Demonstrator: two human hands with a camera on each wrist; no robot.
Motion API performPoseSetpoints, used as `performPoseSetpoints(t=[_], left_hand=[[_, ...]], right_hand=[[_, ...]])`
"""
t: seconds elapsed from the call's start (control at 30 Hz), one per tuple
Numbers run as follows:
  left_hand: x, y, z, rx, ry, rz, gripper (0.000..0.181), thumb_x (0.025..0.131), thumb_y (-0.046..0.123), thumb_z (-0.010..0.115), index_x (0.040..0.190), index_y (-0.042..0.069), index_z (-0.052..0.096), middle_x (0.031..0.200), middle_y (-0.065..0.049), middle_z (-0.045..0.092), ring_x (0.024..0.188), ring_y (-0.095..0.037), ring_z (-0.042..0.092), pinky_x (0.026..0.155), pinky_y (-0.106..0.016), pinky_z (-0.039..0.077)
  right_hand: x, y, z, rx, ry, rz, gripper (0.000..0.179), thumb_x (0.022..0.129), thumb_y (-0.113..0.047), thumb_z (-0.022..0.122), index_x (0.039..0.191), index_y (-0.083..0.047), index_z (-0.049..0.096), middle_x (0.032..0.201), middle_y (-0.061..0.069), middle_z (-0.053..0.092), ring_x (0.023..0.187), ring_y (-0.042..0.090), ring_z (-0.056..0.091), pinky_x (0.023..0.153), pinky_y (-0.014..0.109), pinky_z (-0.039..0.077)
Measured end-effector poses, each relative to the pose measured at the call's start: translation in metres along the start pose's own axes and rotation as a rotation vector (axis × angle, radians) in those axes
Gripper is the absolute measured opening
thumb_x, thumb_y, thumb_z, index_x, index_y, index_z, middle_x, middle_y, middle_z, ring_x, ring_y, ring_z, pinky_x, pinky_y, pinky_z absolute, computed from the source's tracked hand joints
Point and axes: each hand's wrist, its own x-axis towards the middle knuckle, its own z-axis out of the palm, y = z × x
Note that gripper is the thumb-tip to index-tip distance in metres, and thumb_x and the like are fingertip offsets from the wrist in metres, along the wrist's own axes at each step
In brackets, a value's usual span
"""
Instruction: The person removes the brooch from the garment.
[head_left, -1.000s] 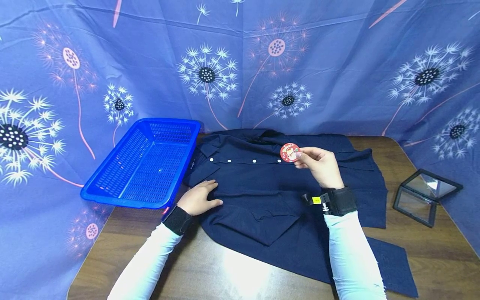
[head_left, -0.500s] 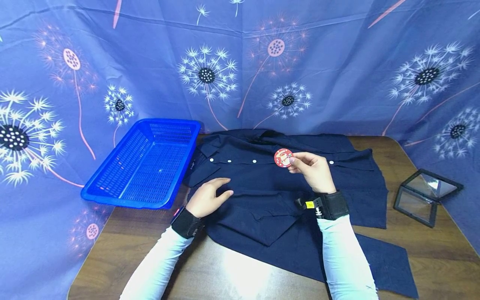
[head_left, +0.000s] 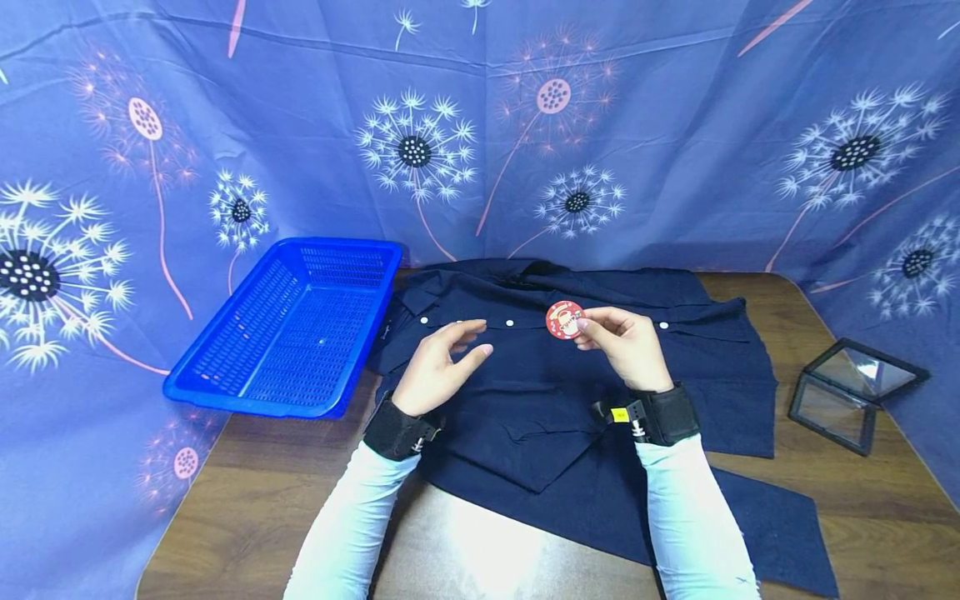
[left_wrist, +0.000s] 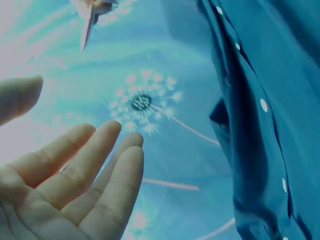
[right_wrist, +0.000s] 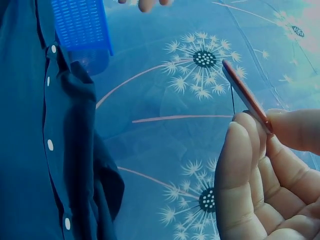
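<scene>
My right hand (head_left: pixel 628 343) pinches a round red badge (head_left: pixel 562 321) with a pale printed figure between thumb and fingers. Edge-on in the right wrist view, the badge (right_wrist: pixel 246 96) shows a thin dark pin standing out from its back. Below both hands a navy shirt (head_left: pixel 495 367) with white buttons lies spread across the table, one sleeve folded over its front. My left hand (head_left: pixel 437 371) hovers above the shirt, left of the badge and apart from it. Its fingers are extended and hold nothing, as the left hand (left_wrist: pixel 75 185) in the left wrist view confirms.
A blue plastic basket (head_left: pixel 352 392) stands left of the shirt. To the right, a black hinged frame (head_left: pixel 870 423) with clear panels sits unfolded on the wooden table (head_left: pixel 885 525). A blue dandelion-print cloth (head_left: pixel 675 167) hangs behind.
My left hand has lifted off the shirt and moved right and farther away, toward the badge. The right hand has shifted slightly left, still holding the badge.
</scene>
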Motion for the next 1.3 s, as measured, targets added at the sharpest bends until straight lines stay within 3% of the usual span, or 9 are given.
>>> performPoseSetpoints(t=[0.3,0.57,0.93,1.17,1.3], left_hand=[[0.013,0.014,0.015,-0.111,0.018,-0.002,0.032,0.096,0.024,0.063,0.123,0.008,0.064,0.112,-0.008,0.071,0.103,-0.018,0.068,0.089,-0.030,0.056],[0.015,0.015,0.024,-0.121,0.016,-0.056,0.028,0.096,0.025,0.063,0.118,0.009,0.068,0.106,-0.006,0.073,0.095,-0.015,0.070,0.086,-0.029,0.057],[0.014,0.016,0.025,-0.124,0.001,-0.069,0.025,0.096,0.028,0.062,0.111,0.009,0.070,0.101,-0.003,0.074,0.088,-0.012,0.070,0.080,-0.029,0.056],[0.016,0.012,0.024,-0.260,-0.022,-0.034,0.028,0.099,0.025,0.058,0.107,0.000,0.069,0.094,-0.012,0.075,0.087,-0.024,0.073,0.078,-0.028,0.058],[0.017,0.012,0.025,-0.332,-0.031,-0.053,0.032,0.101,0.026,0.055,0.105,-0.003,0.069,0.092,-0.016,0.074,0.088,-0.032,0.072,0.077,-0.027,0.059]], right_hand=[[-0.005,-0.006,0.006,-0.066,-0.006,-0.026,0.024,0.092,-0.004,0.065,0.106,0.016,0.064,0.079,-0.010,0.072,0.069,0.004,0.070,0.068,0.022,0.058],[-0.007,-0.010,0.013,-0.093,-0.022,-0.095,0.019,0.091,-0.002,0.066,0.103,0.013,0.065,0.081,-0.009,0.072,0.070,0.003,0.069,0.068,0.022,0.058],[-0.009,-0.010,0.021,-0.133,0.011,-0.160,0.012,0.089,0.002,0.066,0.100,0.008,0.068,0.083,-0.007,0.071,0.072,0.001,0.069,0.070,0.019,0.057],[-0.010,-0.009,0.025,-0.201,0.012,-0.189,0.012,0.088,0.001,0.068,0.099,0.005,0.070,0.085,0.012,0.073,0.074,-0.003,0.068,0.070,0.016,0.056],[-0.011,-0.010,0.029,-0.229,-0.003,-0.199,0.013,0.088,0.000,0.069,0.100,0.002,0.072,0.092,0.019,0.072,0.078,-0.004,0.067,0.072,0.015,0.055]])
